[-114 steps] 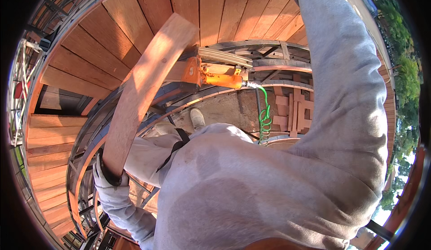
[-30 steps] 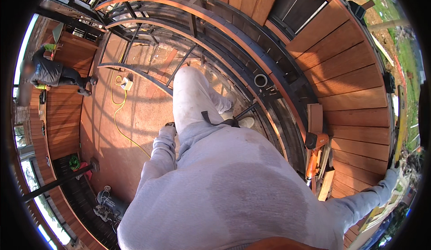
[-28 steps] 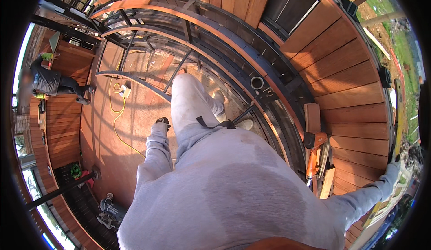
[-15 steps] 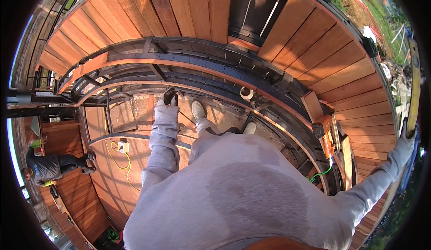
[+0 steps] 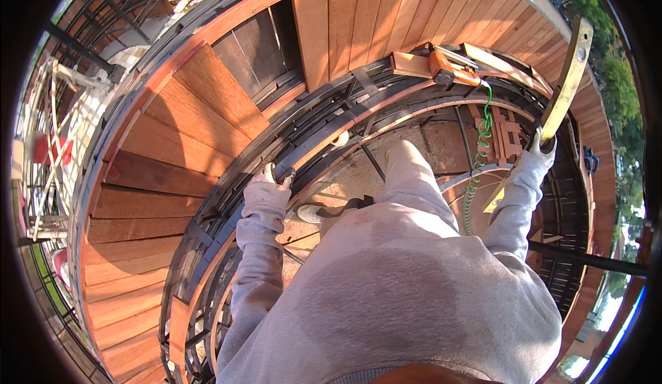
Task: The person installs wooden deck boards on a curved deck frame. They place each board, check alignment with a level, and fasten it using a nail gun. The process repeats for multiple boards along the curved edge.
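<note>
My gloved right hand (image 5: 543, 144) is closed round the lower end of a long yellow spirit level (image 5: 569, 81), which slants up and away at the right. On the left, my gloved left hand (image 5: 267, 184) grips the dark curved rail (image 5: 310, 148) of the framework, its fingers bent over the edge. Beyond the rail, reddish wooden boards (image 5: 345, 25) fan out side by side along the curve. A gap between the boards, far left of centre, shows dark panels (image 5: 258, 49) underneath.
An orange nail gun (image 5: 441, 67) lies on the inner edge of the boards; a green coiled hose (image 5: 485, 122) hangs from it. A small round pale object (image 5: 339, 138) sits by the rail. Below, my shoe (image 5: 310, 213) is among the curved bars. A dark bar (image 5: 586, 260) crosses at right.
My view has swung to the right. The left hand has come onto the curved rail. My right arm has drawn in closer, still holding the level.
</note>
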### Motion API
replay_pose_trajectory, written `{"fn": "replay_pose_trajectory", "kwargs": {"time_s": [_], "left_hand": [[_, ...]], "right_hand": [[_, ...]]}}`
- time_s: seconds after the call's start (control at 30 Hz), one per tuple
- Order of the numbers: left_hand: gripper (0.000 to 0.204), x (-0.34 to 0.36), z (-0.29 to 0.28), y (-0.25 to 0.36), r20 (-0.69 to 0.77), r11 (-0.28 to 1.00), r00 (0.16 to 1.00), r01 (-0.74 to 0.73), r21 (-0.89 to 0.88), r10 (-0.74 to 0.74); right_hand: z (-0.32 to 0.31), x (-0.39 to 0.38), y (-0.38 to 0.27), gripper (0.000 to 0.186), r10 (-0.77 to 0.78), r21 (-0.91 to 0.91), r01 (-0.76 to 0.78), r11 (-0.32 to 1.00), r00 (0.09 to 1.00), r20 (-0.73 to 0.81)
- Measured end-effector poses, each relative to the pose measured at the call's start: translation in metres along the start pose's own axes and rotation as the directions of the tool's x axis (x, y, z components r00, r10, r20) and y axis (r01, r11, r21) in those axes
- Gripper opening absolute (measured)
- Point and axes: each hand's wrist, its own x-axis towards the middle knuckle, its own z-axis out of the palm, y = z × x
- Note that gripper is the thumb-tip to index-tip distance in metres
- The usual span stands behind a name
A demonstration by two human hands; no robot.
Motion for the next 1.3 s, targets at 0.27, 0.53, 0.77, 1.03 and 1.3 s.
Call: {"fn": "replay_pose_trajectory", "kwargs": {"time_s": [0.27,0.53,0.77,1.03,1.3], "left_hand": [[0.066,0.012,0.030,-0.027,-0.018,0.987,0.994,-0.103,0.122,0.106],[0.063,0.025,0.042,-0.039,-0.015,0.997,0.997,-0.072,-0.004,0.072],[0.044,0.022,0.026,-0.025,0.005,0.997,0.998,-0.070,0.038,0.070],[0.065,0.018,0.024,-0.027,-0.010,0.993,0.994,-0.105,0.061,0.106],[0.065,0.016,0.030,-0.027,0.021,0.999,1.000,0.007,0.035,-0.008]], "right_hand": [[-0.128,-0.062,-0.007,0.065,0.055,0.043,-0.050,0.998,0.989,-0.137],[-0.111,-0.123,-0.007,0.070,0.169,-0.099,-0.166,0.981,0.985,0.020],[-0.067,-0.202,-0.005,0.064,0.412,-0.028,-0.418,0.908,0.879,0.241],[-0.059,-0.306,0.074,0.060,0.627,-0.464,-0.423,0.779,0.559,0.543],[-0.002,-0.333,0.107,0.054,0.615,-0.540,-0.299,0.786,0.304,0.727]]}}
